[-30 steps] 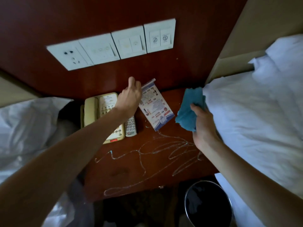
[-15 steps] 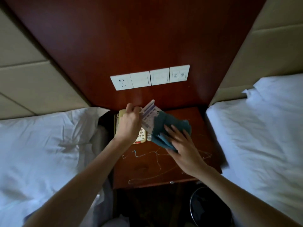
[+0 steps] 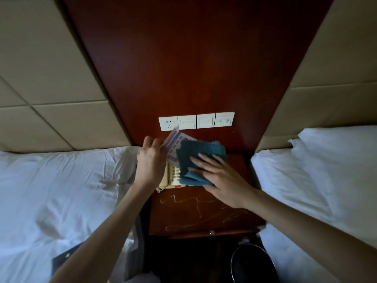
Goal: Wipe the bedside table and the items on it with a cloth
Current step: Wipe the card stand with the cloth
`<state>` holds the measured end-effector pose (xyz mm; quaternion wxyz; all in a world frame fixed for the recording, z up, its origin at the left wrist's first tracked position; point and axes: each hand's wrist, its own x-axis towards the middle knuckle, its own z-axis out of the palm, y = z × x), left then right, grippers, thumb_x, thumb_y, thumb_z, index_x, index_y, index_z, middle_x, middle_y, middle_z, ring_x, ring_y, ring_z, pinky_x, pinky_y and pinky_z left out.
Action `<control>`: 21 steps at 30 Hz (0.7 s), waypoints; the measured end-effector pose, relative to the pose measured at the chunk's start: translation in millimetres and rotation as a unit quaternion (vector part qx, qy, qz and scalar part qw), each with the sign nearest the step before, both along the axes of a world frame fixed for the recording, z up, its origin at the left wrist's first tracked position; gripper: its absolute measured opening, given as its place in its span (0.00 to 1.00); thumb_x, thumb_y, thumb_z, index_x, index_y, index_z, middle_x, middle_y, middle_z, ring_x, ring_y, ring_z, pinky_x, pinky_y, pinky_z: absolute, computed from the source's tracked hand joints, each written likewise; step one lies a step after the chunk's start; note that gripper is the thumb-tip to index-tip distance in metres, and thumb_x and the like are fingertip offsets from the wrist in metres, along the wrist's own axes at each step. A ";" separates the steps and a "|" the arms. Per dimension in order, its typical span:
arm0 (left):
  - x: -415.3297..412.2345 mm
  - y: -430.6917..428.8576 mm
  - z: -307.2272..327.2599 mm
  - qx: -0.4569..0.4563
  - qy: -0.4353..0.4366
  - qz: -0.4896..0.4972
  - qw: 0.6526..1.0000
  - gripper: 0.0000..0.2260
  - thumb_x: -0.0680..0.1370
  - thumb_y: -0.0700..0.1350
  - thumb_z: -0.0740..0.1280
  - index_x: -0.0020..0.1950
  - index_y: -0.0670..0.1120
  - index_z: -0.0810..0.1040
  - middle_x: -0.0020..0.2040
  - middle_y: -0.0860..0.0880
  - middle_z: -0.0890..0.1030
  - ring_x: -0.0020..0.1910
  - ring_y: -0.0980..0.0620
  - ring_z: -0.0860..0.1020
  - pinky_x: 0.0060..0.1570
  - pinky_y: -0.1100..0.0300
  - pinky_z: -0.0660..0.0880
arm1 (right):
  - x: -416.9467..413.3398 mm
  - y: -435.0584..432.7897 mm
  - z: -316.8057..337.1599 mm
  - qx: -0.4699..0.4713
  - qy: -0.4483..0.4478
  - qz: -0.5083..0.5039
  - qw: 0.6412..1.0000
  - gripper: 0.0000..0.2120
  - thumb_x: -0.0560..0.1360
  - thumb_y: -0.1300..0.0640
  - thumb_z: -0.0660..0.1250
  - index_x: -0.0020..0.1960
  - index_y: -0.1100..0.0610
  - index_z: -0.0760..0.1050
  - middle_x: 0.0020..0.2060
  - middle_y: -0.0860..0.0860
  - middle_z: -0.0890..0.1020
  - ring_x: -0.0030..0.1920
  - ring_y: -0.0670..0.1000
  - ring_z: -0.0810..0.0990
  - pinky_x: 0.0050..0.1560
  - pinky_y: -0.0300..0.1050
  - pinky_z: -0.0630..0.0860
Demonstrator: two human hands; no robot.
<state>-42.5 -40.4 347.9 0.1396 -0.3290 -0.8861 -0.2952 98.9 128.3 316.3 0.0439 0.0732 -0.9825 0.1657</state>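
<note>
A dark red wooden bedside table stands between two beds, its top marked with pale scribbled lines. My left hand holds a printed card tilted up above the table's back. My right hand presses a blue cloth flat against the card's face, fingers spread. A cream telephone lies under the card and cloth, partly hidden. The remote beside the phone is covered.
White beds lie on the left and right. A row of white wall switches and a socket sits on the red panel behind. A black waste bin stands on the floor at the table's right front.
The card has been lifted off the table by my left hand, and my right hand brought the cloth from the right edge onto it. The view has pulled back and up.
</note>
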 end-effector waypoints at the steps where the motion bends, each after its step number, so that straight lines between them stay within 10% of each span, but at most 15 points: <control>1: -0.9 -5.5 3.4 0.009 0.004 0.011 1.000 0.08 0.78 0.37 0.63 0.53 0.35 0.78 0.48 0.36 0.76 0.39 0.38 0.77 0.33 0.50 0.73 | 3.3 5.7 5.6 0.002 -0.005 -0.003 1.000 0.24 0.80 0.53 0.55 0.75 0.45 0.55 0.76 0.41 0.50 0.76 0.42 0.41 0.76 0.46 0.36; 6: 11.1 -18.4 8.4 0.059 -0.046 0.071 0.995 0.10 0.79 0.41 0.63 0.52 0.36 0.79 0.49 0.39 0.77 0.40 0.41 0.78 0.38 0.48 0.77 | 10.3 -0.9 24.8 -0.089 0.019 -0.119 0.989 0.23 0.80 0.57 0.55 0.73 0.47 0.56 0.75 0.43 0.56 0.76 0.45 0.45 0.76 0.50 0.41; 21: 44.1 -16.0 20.2 0.038 0.008 0.012 0.999 0.09 0.78 0.38 0.63 0.50 0.34 0.80 0.43 0.38 0.77 0.34 0.46 0.73 0.32 0.63 0.64 | 11.5 2.4 32.7 -0.031 -0.010 -0.002 0.999 0.23 0.81 0.52 0.55 0.74 0.46 0.57 0.75 0.40 0.53 0.75 0.38 0.42 0.74 0.41 0.36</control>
